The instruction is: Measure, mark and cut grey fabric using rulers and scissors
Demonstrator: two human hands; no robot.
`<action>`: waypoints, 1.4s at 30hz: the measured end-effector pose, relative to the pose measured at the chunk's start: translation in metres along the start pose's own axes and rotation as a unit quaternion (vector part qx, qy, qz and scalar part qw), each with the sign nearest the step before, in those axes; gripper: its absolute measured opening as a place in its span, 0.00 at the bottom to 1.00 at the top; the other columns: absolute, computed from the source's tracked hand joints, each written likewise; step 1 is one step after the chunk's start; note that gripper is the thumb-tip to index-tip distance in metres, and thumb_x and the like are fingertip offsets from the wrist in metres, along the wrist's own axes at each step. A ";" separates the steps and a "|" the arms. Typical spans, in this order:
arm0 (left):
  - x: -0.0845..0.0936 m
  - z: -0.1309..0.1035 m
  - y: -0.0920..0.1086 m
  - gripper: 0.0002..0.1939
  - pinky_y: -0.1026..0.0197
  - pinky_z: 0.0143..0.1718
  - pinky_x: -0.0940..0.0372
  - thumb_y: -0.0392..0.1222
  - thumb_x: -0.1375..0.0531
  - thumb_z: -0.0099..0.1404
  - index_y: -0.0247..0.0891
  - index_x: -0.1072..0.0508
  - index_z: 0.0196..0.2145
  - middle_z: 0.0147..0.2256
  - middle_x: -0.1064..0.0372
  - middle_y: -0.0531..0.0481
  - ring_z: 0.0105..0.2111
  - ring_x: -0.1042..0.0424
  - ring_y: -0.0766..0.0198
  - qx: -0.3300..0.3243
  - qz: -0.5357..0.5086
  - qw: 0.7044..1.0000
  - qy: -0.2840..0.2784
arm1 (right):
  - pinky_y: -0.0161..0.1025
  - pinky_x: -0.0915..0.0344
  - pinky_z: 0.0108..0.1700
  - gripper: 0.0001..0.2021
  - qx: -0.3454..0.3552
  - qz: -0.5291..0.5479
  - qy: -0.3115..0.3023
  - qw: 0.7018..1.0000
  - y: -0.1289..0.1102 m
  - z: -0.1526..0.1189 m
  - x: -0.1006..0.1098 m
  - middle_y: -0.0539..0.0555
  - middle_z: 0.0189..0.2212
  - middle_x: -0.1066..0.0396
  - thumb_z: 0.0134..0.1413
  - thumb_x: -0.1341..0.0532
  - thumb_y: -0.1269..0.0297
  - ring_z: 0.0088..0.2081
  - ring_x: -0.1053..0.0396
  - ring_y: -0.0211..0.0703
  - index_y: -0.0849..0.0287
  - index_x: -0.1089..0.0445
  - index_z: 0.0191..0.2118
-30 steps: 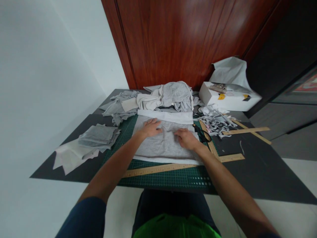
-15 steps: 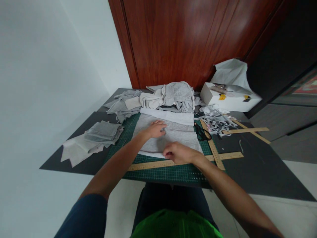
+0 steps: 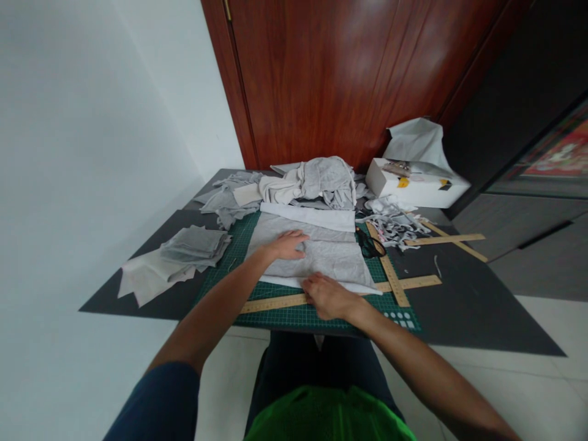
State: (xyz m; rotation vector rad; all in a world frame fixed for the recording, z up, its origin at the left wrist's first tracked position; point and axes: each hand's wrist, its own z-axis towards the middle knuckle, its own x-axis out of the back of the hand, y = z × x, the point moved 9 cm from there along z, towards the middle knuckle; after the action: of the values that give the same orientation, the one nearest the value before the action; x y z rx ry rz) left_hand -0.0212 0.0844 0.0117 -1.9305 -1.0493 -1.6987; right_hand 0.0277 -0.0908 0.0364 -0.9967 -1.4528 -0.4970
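A piece of grey cloth (image 3: 335,257) with pale bands along its far and near edges lies spread on a green cutting mat (image 3: 241,239). My left hand (image 3: 288,246) rests flat on the middle of the cloth, its fingers apart. At the near edge, my right hand (image 3: 329,297) has its fingers curled closed on the cloth's pale border; the fingertips are partly hidden. Beneath that hand a wooden ruler (image 3: 275,303) runs across the mat. A second wooden ruler (image 3: 389,272) crosses it on the right, beside black-handled scissors (image 3: 373,246).
Stacked grey pieces (image 3: 195,242) lie on the left over pale cloth (image 3: 154,275). Crumpled garments (image 3: 328,177) are heaped at the back. To the right sit fabric scraps (image 3: 395,223), more wooden rulers (image 3: 450,239) and a white box (image 3: 418,187). A wooden door stands behind.
My right hand has shifted slightly toward me at the near edge, and the cloth's near right corner now reaches farther out over the ruler. My left hand stays flat. The view has shifted slightly.
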 end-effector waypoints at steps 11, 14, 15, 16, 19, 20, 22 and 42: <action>-0.001 0.003 0.001 0.42 0.43 0.75 0.51 0.53 0.37 0.69 0.42 0.43 0.75 0.77 0.55 0.38 0.77 0.53 0.45 0.003 0.007 1.000 -0.008 | 0.56 0.37 0.63 0.28 -0.010 -0.006 -0.023 1.000 0.002 -0.025 -0.011 0.72 0.58 0.29 0.53 0.37 0.76 0.62 0.34 0.64 0.68 0.32 0.62; -0.003 0.004 -0.001 0.42 0.41 0.74 0.51 0.54 0.37 0.69 0.43 0.44 0.75 0.77 0.57 0.38 0.77 0.54 0.44 -0.001 0.003 1.000 -0.014 | 0.62 0.41 0.66 0.37 -0.014 0.005 -0.041 0.999 0.008 -0.033 -0.011 0.75 0.64 0.33 0.51 0.37 0.77 0.66 0.37 0.67 0.70 0.38 0.69; -0.003 0.004 -0.002 0.43 0.41 0.75 0.51 0.54 0.37 0.69 0.43 0.44 0.75 0.77 0.57 0.38 0.77 0.55 0.45 -0.003 0.000 1.000 -0.016 | 0.63 0.43 0.67 0.38 -0.016 0.013 -0.041 0.999 0.012 -0.036 -0.010 0.76 0.65 0.34 0.51 0.38 0.77 0.67 0.38 0.67 0.69 0.39 0.70; -0.003 0.004 -0.004 0.43 0.43 0.75 0.52 0.54 0.36 0.68 0.43 0.44 0.76 0.78 0.57 0.38 0.77 0.55 0.46 -0.008 -0.003 1.000 -0.017 | 0.64 0.44 0.68 0.38 -0.018 0.022 -0.039 0.999 0.018 -0.039 -0.008 0.75 0.65 0.34 0.52 0.39 0.77 0.67 0.38 0.66 0.68 0.40 0.71; -0.002 0.000 -0.007 0.46 0.49 0.75 0.54 0.55 0.33 0.67 0.44 0.45 0.76 0.78 0.56 0.40 0.77 0.55 0.50 -0.039 -0.016 0.999 -0.011 | 0.63 0.43 0.67 0.36 -0.032 0.038 -0.020 0.999 0.039 -0.049 0.000 0.73 0.64 0.32 0.53 0.42 0.79 0.67 0.36 0.63 0.64 0.38 0.70; 0.000 -0.004 -0.009 0.46 0.51 0.75 0.54 0.55 0.33 0.66 0.43 0.45 0.76 0.78 0.56 0.41 0.77 0.55 0.51 -0.052 -0.020 0.998 -0.005 | 0.62 0.43 0.67 0.36 -0.041 0.038 -0.012 0.998 0.048 -0.053 0.003 0.72 0.64 0.32 0.52 0.42 0.79 0.66 0.36 0.62 0.63 0.37 0.69; 0.003 -0.012 -0.014 0.46 0.52 0.76 0.53 0.54 0.33 0.67 0.43 0.45 0.76 0.77 0.54 0.41 0.77 0.55 0.52 -0.071 -0.028 0.997 0.014 | 0.61 0.41 0.66 0.36 -0.059 0.033 -0.004 0.998 0.063 -0.059 0.009 0.70 0.63 0.31 0.50 0.42 0.81 0.65 0.36 0.62 0.61 0.35 0.68; -0.027 -0.082 -0.004 0.40 0.45 0.76 0.59 0.64 0.39 0.71 0.56 0.42 0.75 0.78 0.55 0.50 0.78 0.57 0.46 -0.115 0.006 0.993 -0.038 | 0.46 0.36 0.59 0.28 -0.093 0.044 0.118 0.988 0.134 -0.040 0.036 0.61 0.52 0.25 0.50 0.45 0.83 0.55 0.31 0.53 0.58 0.25 0.56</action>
State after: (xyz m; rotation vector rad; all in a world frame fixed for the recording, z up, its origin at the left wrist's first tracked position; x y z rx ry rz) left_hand -0.0806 0.0220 0.0021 -2.1546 -0.8979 -1.8204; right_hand 0.1631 -0.0405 0.0431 -1.1032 -1.1617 -0.6715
